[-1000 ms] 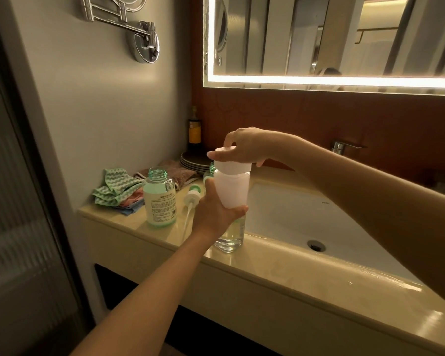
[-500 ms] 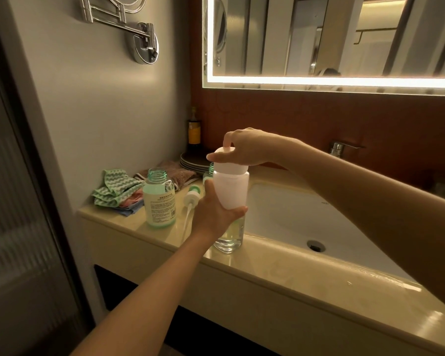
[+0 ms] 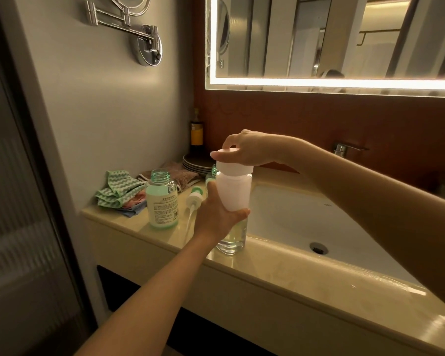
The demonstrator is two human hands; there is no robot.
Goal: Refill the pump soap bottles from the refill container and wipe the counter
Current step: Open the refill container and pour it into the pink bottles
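Note:
A tall clear refill container point(image 3: 233, 199) with a white upper part and yellowish liquid at its base stands on the beige counter point(image 3: 280, 276) by the sink's left edge. My left hand point(image 3: 217, 214) grips its middle. My right hand point(image 3: 244, 149) holds its white cap point(image 3: 228, 153) from above, fingers curled round the rim. An uncapped green-tinted soap bottle point(image 3: 162, 199) stands to the left. A loose pump head point(image 3: 194, 197) with its tube lies between them. A second green bottle point(image 3: 212, 174) is mostly hidden behind the container.
Folded cloths point(image 3: 120, 192) lie at the counter's left end, with a brown towel point(image 3: 176, 173) and stacked plates point(image 3: 195, 161) behind. A dark bottle point(image 3: 196, 132) stands in the corner. The white sink point(image 3: 306, 217) and tap point(image 3: 343, 149) are to the right. A wall mirror arm point(image 3: 139, 34) juts out above.
My right hand has shifted slightly on the cap, which sits a little tilted on the container. The container and left hand stay in place.

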